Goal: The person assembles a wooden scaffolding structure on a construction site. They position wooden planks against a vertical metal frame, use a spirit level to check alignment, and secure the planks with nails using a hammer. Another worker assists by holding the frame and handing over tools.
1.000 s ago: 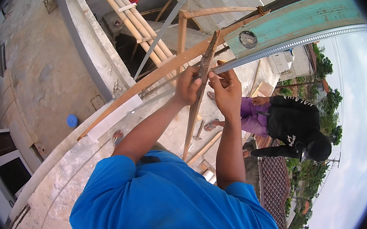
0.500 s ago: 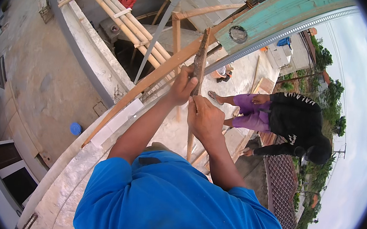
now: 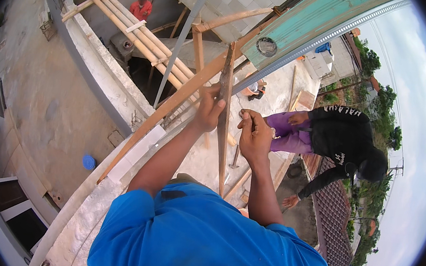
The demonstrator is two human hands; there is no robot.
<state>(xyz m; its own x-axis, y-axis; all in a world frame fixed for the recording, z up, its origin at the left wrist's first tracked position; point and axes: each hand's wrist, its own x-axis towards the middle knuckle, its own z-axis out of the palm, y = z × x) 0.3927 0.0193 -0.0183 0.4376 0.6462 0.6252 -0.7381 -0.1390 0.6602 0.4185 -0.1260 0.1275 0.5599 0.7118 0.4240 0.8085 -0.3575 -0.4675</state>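
My left hand [image 3: 208, 110] is closed round a narrow, rough-edged wooden strip [image 3: 222, 134], thumb along its face. The strip's far end meets a long wooden plank [image 3: 175, 99] that slants across in front of me. Just right of the strip, my right hand [image 3: 256, 138] is raised with thumb and fingers pinched together. Whatever small thing it may hold is too small to make out. Beyond both hands, a weathered green board [image 3: 305, 31] with a round hole runs beside a perforated metal channel [image 3: 330, 36].
Bamboo poles [image 3: 135, 33] span an opening at the far left, with a person in red [image 3: 141, 9] below. A co-worker in black [image 3: 343, 135] bends over at the right. A hammer-like tool [image 3: 235, 157] lies on the floor. A blue bucket [image 3: 88, 162] stands far left.
My right hand has left the strip and moved right, its fingers pinched. My left hand still grips the strip, slightly lower in view. The co-worker's lower arm has shifted downward.
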